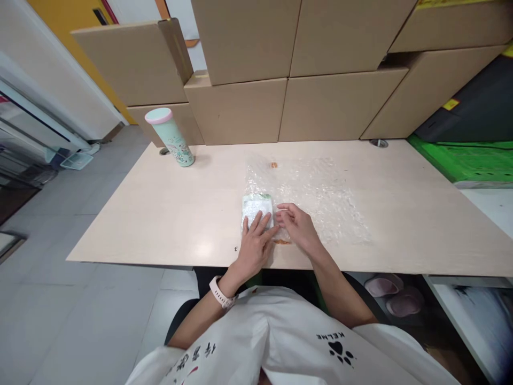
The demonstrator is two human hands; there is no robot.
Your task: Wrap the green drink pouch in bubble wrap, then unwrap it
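A small white and green packet (256,207) lies on a sheet of clear bubble wrap (316,195) spread over the pale wooden table (160,214). My left hand (254,243) lies flat on the packet, fingers spread, pressing it down. My right hand (294,224) sits just to the right of it, fingertips pinching the bubble wrap's edge beside the packet. A white watch is on my left wrist.
A mint-green tumbler (171,137) with a pink lid stands at the table's back left. Stacked cardboard boxes (260,69) line the far edge. A small orange scrap (274,164) lies on the wrap. A green crate (468,160) stands at the right. Slippers (390,294) lie under the table.
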